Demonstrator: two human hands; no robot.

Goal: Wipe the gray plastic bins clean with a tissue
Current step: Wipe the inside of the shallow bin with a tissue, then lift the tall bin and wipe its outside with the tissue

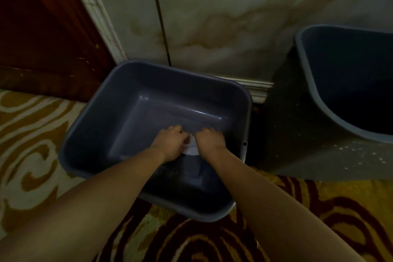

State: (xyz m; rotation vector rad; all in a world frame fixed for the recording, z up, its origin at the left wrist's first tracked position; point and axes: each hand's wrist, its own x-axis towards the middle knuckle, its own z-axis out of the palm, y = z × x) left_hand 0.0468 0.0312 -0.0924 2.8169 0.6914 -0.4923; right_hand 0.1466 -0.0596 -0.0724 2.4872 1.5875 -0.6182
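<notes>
A gray plastic bin (89,121) stands on the carpet against the wall, its opening facing up at me. Both my arms reach down into it. My left hand (170,141) and my right hand (209,139) are side by side near the bin's bottom, fingers curled, with a white tissue (192,148) showing between them. Both hands seem to grip the tissue; most of it is hidden under them. A second gray bin (306,66) stands at the right, taller and partly cut off by the frame's edge.
A patterned yellow, cream and dark red carpet (32,138) covers the floor. A marble wall (212,17) with a white baseboard (259,89) runs behind the bins. A dark wooden door (42,34) is at the left.
</notes>
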